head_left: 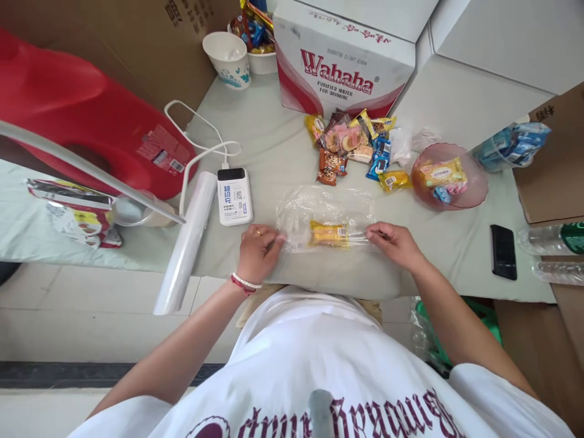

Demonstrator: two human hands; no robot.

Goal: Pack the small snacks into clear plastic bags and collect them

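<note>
The left hand (258, 249) and right hand (395, 243) each pinch an edge of the crinkly clear plastic bag (326, 216) between fingertips. A flat yellow foil snack packet (329, 233) lies inside. A smooth white film roll (185, 243) rests nearby.

Bright, even daylight, soft and diffuse, no clear source direction. Shadows weak: faint ones under the hands and beside the roll (185, 243). Mild glare on the clear bag (326, 213) and the red plastic (86, 115). Centre sharp, Wahaha box (342, 67) print legible. Strong wide-angle bending at the edges, the table (274, 146) edge curves. Shirt (319, 377) near the lens slightly soft.
</note>
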